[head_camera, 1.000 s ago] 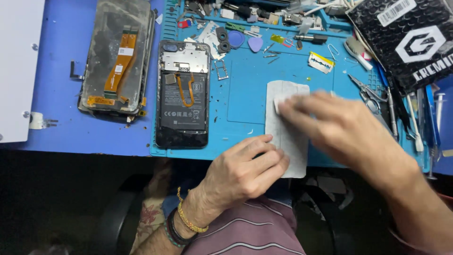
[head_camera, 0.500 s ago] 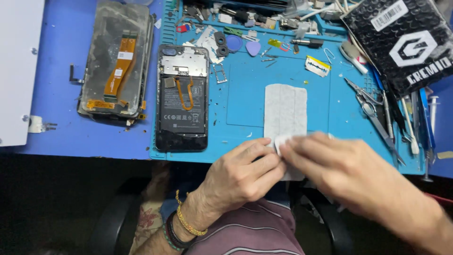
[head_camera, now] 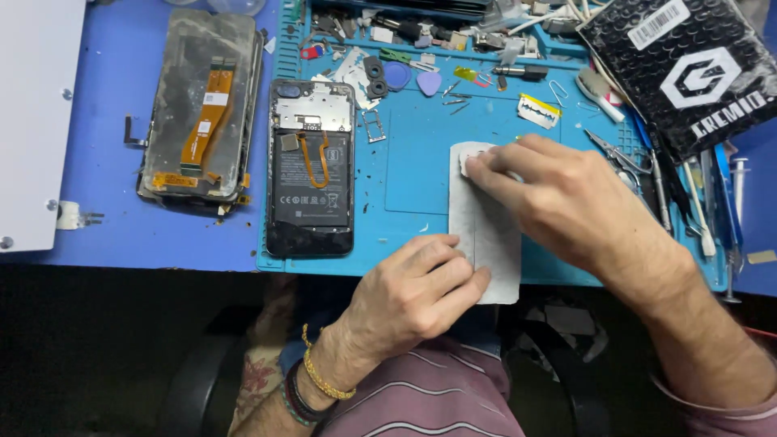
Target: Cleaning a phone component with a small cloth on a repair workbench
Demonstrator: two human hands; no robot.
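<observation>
1. Two hands work over one pale grey rectangular sheet (head_camera: 486,235), which lies on the blue work mat (head_camera: 413,162) at about 5 o'clock, its near end hanging past the mat's front edge.
2. The left hand (head_camera: 413,295), nearest, comes in from 6 o'clock. Its fingers are curled close together, and the fingertips press on the sheet's near left edge. One gold chain and some darker bands sit on that wrist.
3. The right hand (head_camera: 566,198) reaches in from 4 o'clock and lies across the sheet. Its fingers are drawn together with the tips pressing on the sheet's far end, at a small cut-out corner; whether they pinch the edge cannot be told.
4. One opened phone body (head_camera: 312,178) lies at 9 o'clock of the sheet, on the mat, battery and orange flex showing.
5. One removed display panel (head_camera: 202,105) lies further toward 9 o'clock, on the blue desk (head_camera: 105,235), near the phone body.
6. One razor blade (head_camera: 538,111) sits at 12 o'clock of the right hand.
7. Two blue picks (head_camera: 413,78) lie near the mat's far edge.
8. One black padded pouch (head_camera: 688,69) rests at 1 o'clock.
</observation>
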